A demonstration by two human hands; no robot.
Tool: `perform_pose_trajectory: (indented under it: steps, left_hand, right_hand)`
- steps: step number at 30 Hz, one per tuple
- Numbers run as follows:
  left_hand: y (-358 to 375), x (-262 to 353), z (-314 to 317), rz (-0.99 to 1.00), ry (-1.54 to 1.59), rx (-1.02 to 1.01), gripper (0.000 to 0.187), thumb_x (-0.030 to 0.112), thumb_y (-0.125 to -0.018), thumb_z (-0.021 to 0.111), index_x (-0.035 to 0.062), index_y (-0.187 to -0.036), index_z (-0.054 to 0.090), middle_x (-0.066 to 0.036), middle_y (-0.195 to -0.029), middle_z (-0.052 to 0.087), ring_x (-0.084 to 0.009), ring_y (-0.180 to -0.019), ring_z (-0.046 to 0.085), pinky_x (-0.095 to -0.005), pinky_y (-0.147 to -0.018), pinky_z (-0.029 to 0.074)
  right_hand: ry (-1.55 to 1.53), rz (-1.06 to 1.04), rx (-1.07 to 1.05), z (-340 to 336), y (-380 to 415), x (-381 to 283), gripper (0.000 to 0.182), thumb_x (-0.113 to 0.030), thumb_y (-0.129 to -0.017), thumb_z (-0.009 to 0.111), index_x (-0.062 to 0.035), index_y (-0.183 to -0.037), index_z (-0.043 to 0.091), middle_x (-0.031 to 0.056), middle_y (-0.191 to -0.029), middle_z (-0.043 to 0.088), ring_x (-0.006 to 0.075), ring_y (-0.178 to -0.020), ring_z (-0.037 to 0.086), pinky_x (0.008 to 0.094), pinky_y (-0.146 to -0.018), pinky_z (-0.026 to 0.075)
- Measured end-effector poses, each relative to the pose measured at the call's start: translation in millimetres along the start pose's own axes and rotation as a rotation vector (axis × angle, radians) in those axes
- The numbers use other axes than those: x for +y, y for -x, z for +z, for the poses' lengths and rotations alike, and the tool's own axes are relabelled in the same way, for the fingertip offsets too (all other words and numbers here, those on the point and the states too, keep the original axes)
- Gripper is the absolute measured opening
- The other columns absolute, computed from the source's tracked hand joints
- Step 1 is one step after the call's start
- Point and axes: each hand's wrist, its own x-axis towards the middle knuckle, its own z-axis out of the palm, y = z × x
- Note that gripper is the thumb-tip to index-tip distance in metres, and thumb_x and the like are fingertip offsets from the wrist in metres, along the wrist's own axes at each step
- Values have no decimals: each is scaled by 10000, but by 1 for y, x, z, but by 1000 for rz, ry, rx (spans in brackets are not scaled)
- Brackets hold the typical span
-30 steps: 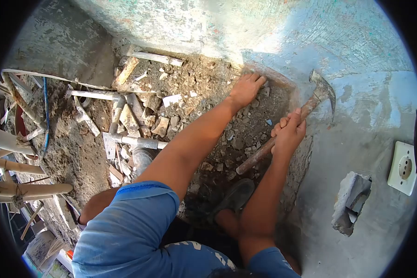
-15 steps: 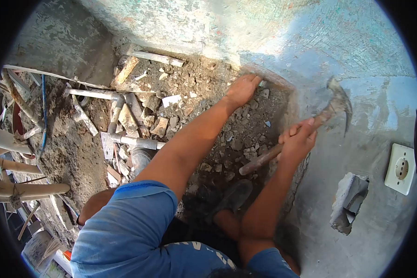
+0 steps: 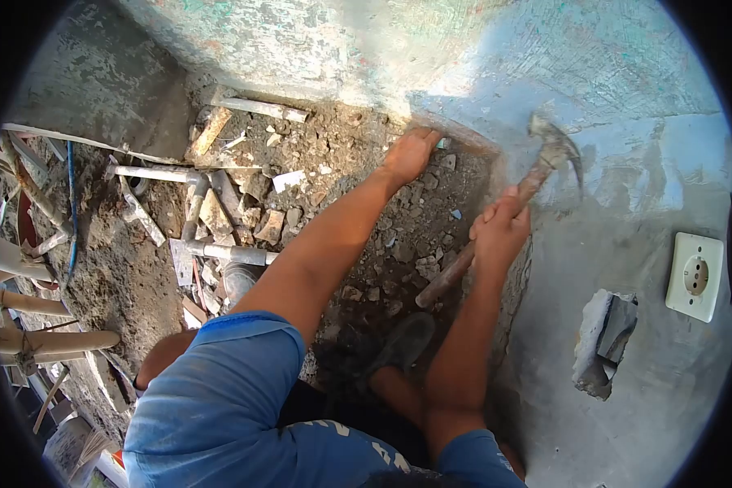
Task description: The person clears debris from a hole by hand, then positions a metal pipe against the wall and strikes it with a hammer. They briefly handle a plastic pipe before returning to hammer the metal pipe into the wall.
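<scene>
My right hand (image 3: 500, 232) is wrapped around the wooden handle of a claw hammer (image 3: 457, 276). Its metal head, slightly blurred, is raised up and to the right, in front of the blue wall (image 3: 626, 163). My left hand (image 3: 411, 154) reaches to the foot of the back wall, fingers curled together beside the rubble (image 3: 423, 199). A small pale-green bit shows at its fingertips; whatever the fingers grip is mostly hidden.
White and grey pipes (image 3: 236, 254) cross the dug-up ground on the left. Broken tile and stone lie around them. On the right wall are a socket (image 3: 695, 276) and a jagged hole (image 3: 606, 346). Bamboo poles (image 3: 53, 342) stick in at far left.
The hammer and my right hand have moved left and slightly up, toward my left hand. My left hand stays at the wall's foot. The whole view has shifted a little.
</scene>
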Motion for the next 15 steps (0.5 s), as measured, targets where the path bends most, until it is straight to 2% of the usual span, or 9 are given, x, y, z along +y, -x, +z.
perform_pose_trajectory:
  steps: [3,4,6,8,9,11,12,14,15]
  left_hand:
    - [-1,-4,-2,32,17,0,369,21,-835,516,63,-1199,558,-192,-1066,604,-373,-1022,569,-427,-901,468]
    - [-1,-2,-1,15,46,13,384,4,-809,534,60,-1188,563,-199,-1066,602,-376,-1021,570,-428,-904,468]
    - [-1,-5,-1,38,19,23,383,-1,-803,544,57,-1181,564,-198,-1057,605,-377,-1018,571,-430,-900,469]
    - [3,-6,4,72,-3,24,383,-6,-797,554,54,-1174,566,-197,-1048,608,-378,-1016,572,-432,-897,469]
    - [3,-8,7,69,34,68,379,-7,-797,560,51,-1171,566,-197,-1049,611,-376,-1014,573,-431,-893,471]
    - [-8,-9,1,91,62,117,375,-9,-797,565,48,-1167,566,-196,-1049,613,-373,-1013,574,-429,-889,473]
    - [-15,-11,-4,83,52,74,373,-5,-804,559,48,-1173,564,-194,-1057,614,-370,-1017,574,-426,-890,474]
    - [-9,-12,-1,43,55,19,371,-1,-811,552,48,-1179,562,-192,-1065,615,-367,-1020,574,-423,-890,475]
    - [-5,-11,1,66,31,6,377,-5,-812,544,50,-1184,561,-192,-1072,615,-365,-1024,574,-420,-893,475]
  right_hand:
    - [-266,-395,228,-10,-5,-73,392,-378,-997,456,-43,-818,359,21,-584,420,112,-436,415,270,-407,369]
    - [-264,-391,222,-10,-6,-69,392,-378,-997,456,-43,-818,359,21,-584,420,112,-436,415,270,-407,369]
    - [-390,-528,391,-10,-8,-50,401,-372,-1001,439,-29,-810,355,17,-572,421,126,-441,430,274,-417,376]
    - [-314,-343,331,22,10,29,400,-366,-993,452,-10,-816,410,17,-564,435,135,-447,449,282,-427,388]
    - [-19,12,68,19,9,88,379,-365,-981,473,-2,-870,477,16,-563,452,134,-442,459,291,-416,392]
    - [174,426,-236,6,14,76,361,-372,-966,508,-11,-954,512,21,-582,469,123,-442,460,292,-412,392]
    - [166,411,-236,8,7,63,361,-372,-966,508,-11,-954,512,21,-582,469,123,-442,460,292,-412,392]
    - [159,184,-87,5,2,29,329,-360,-971,508,-38,-906,483,16,-590,450,109,-442,441,286,-405,369]
    - [-3,47,-19,3,2,-2,336,-352,-977,502,-40,-865,450,16,-591,434,110,-444,427,281,-405,358]
